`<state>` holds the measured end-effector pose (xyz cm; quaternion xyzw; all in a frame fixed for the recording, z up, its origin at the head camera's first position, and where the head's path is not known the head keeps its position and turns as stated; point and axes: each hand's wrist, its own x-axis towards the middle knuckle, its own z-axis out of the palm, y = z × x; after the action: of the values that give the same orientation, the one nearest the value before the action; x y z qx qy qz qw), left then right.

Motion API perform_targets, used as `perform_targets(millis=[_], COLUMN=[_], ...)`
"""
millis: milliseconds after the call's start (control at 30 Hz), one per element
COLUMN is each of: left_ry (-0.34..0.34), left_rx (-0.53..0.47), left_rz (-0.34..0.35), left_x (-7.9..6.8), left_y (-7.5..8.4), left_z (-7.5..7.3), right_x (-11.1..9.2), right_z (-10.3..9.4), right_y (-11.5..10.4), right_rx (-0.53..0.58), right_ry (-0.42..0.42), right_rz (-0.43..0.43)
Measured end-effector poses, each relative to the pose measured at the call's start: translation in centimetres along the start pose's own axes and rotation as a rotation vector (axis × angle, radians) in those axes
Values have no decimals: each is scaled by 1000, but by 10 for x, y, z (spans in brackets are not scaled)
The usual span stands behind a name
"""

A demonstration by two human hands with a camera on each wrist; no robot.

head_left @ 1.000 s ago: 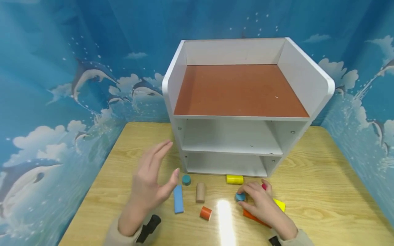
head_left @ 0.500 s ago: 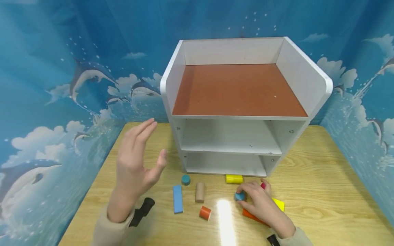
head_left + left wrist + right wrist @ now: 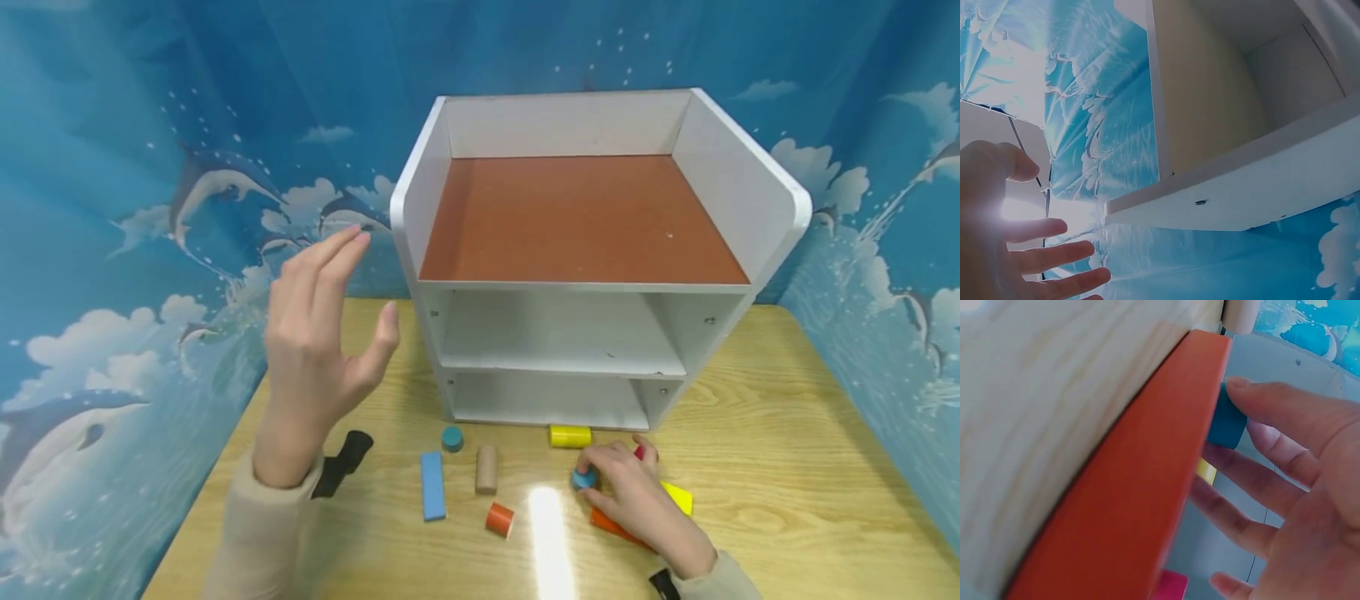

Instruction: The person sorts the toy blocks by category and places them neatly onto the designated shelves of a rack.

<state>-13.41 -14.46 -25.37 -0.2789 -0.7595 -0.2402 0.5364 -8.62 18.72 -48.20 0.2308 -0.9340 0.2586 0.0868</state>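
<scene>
On the bench, just in front of the white shelf, the right hand is lying low with its thumb and fingertips pinching a small blue cylinder; the head view is showing one round end of it, so its axis seems to be pointing up and toward the camera, though most of its body is staying hidden by the fingers. From the right wrist the blue cylinder is showing as a short blue stub pressed under a fingertip, right beside the edge of an orange block, whose long axis is running diagonally across that view. Under the palm, the orange block is peeking out only as a sliver, and a yellow block and a red piece are also being largely covered, so their shapes are hard to make out. Well apart on the other side, the left hand is hovering above the bench beside the shelf's left wall, fingers straight and spread, holding nothing; in the left wrist view the left hand is being washed out by glare. Lying free on the bench are a yellow cylinder on its side, pointing left to right, a tan cylinder, a blue bar pointing away from the person, a teal cylinder and an orange cylinder.
</scene>
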Motion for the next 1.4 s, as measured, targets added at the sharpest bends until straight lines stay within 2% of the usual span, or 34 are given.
perform_targets(millis=[267, 733, 1133, 1267, 1400], left_ry=[-27, -70, -101, -165, -274], left_rx=[22, 54, 58, 101, 132], left_rz=[23, 54, 84, 87, 57], left_x=[20, 43, 65, 73, 79], left_y=[-11, -32, -42, -44, -47], left_z=[4, 20, 26, 26, 27], right_x=[2, 1, -1, -2, -1], right_z=[-1, -3, -10, -15, -20], right_y=[-1, -10, -18, -21, -24], right_rx=[-28, -15, -26, -28, -25], right_ry=[-4, 0, 58, 75, 86], right_rz=[1, 11, -46, -58, -68])
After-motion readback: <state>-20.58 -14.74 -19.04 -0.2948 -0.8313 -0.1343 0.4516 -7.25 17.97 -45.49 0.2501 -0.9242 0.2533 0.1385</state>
